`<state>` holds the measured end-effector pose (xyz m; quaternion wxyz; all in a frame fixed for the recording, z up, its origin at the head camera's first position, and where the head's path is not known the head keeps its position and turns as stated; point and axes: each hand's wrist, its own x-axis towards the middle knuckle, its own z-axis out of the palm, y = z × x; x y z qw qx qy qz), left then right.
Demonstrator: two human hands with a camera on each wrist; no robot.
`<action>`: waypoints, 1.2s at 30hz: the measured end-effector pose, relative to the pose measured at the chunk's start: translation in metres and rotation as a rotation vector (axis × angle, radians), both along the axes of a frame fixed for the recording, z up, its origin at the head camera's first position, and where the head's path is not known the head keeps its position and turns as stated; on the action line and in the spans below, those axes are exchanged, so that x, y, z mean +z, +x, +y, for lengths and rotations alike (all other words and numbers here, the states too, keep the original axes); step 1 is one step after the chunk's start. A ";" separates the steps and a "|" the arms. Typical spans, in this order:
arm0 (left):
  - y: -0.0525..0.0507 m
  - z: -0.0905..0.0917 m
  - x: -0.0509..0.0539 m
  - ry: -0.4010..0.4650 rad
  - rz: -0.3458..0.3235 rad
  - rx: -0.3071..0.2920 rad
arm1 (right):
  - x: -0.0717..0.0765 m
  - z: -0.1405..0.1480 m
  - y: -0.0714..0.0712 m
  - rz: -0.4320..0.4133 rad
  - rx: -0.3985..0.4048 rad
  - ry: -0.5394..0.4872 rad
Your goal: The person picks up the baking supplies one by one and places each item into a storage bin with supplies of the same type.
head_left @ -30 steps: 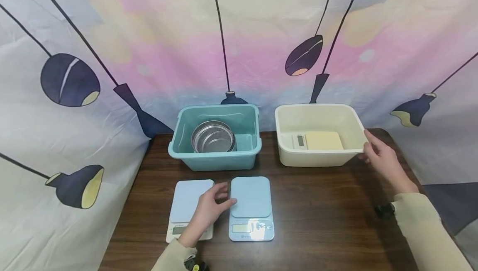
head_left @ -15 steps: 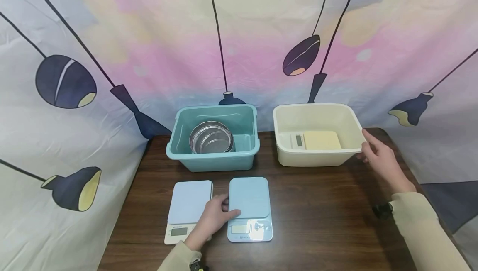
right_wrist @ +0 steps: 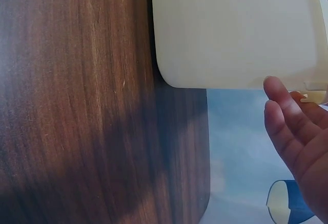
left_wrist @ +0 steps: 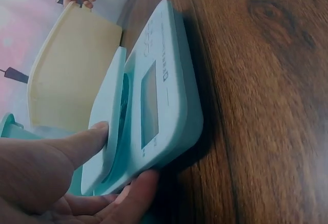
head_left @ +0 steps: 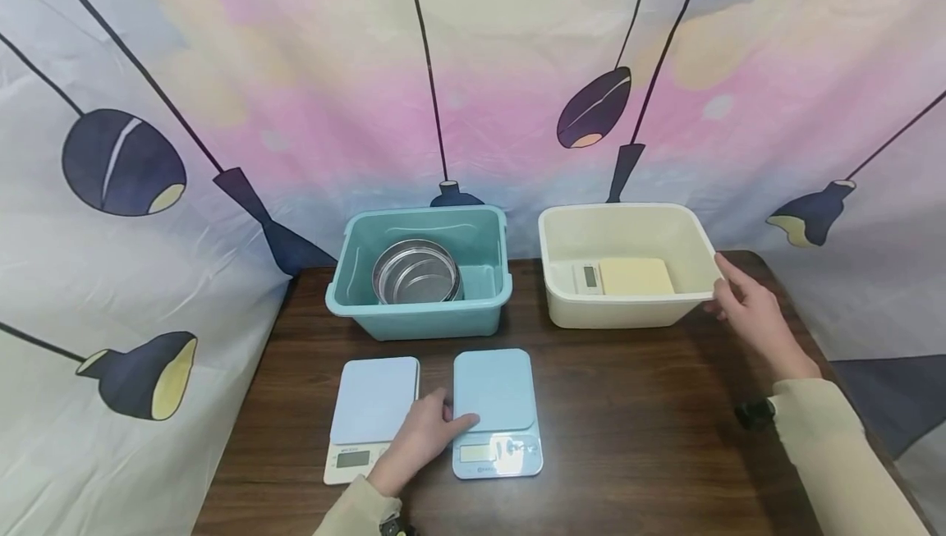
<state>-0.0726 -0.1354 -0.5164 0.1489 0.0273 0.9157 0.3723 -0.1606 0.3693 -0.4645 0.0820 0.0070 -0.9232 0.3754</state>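
Observation:
My left hand (head_left: 424, 435) pinches the left edge of a light blue kitchen scale (head_left: 493, 392). In the left wrist view, the thumb (left_wrist: 84, 144) presses on the weighing platform, and a fingertip (left_wrist: 145, 180) lies against the scale's side low down. Left of that hand is a white kitchen scale (head_left: 375, 400), partly covered by it. My right hand (head_left: 761, 318) holds the right rim of a cream plastic basin (head_left: 613, 314). Inside this basin lies another kitchen scale (head_left: 636, 277) with a pale yellow platform. The right wrist view shows the fingers (right_wrist: 282, 126) at the basin's rim.
A teal basin (head_left: 424, 324) with round metal sieves or pans (head_left: 417, 273) in it stands at the back, left of the cream basin. Both basins rest on a dark wooden table (head_left: 628, 437). A patterned cloth (head_left: 502, 43) hangs behind the table.
My left hand has moved slightly right, from beside the light blue scale onto its left edge, thumb over the platform. The right hand keeps its place on the basin rim.

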 end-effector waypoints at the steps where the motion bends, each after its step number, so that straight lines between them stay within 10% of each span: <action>1: 0.000 0.000 0.000 0.003 -0.005 -0.003 | 0.000 0.000 0.000 0.001 0.000 0.002; 27: 0.000 0.001 0.001 0.252 -0.071 -0.019 | -0.001 0.002 0.000 -0.006 0.031 0.006; 36: 0.003 -0.016 0.000 0.541 -0.230 -0.185 | -0.002 0.003 0.001 0.004 0.040 0.013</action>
